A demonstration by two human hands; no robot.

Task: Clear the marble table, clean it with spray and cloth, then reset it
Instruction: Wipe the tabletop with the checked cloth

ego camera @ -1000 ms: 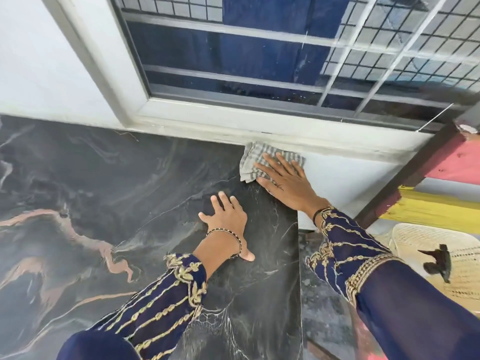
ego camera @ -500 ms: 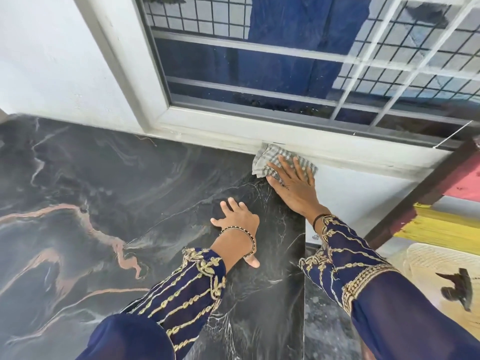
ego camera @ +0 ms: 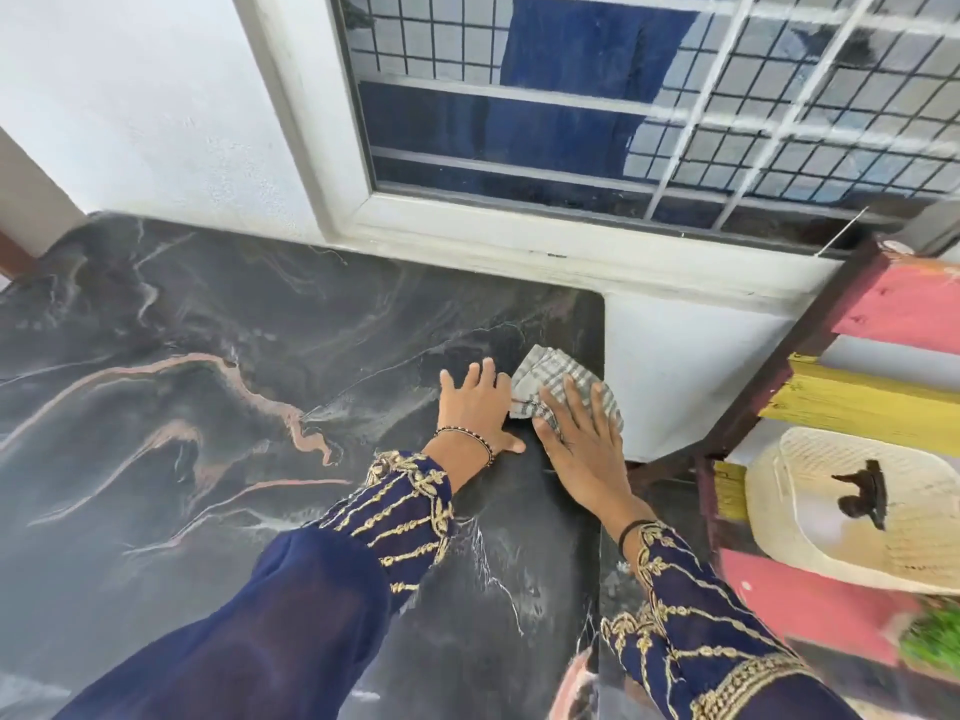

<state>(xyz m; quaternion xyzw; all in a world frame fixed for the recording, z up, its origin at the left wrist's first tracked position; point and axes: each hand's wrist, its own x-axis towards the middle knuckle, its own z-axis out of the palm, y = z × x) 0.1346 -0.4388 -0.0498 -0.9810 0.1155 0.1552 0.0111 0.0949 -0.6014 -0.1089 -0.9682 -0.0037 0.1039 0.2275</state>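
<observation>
Right hand (ego camera: 574, 433): I see it spread flat, palm pressing the cloth (ego camera: 561, 384).
Left hand (ego camera: 478, 407): fingers wide, resting empty beside the cloth.
Cloth: checked, centre-right of frame, near the right edge of the marble table (ego camera: 208, 407).

Cloth (ego camera: 563, 384) on marble table (ego camera: 208, 407) near its right edge, right hand (ego camera: 576, 449) flat on it, left hand (ego camera: 478, 407) just left — window (ego camera: 571, 122) behind, basket (ego camera: 852, 506) off right.

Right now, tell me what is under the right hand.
The right hand lies flat on a checked cloth, pressing it to the dark marble table. The fingers cover the cloth's near half; the marble beneath is hidden.
</observation>
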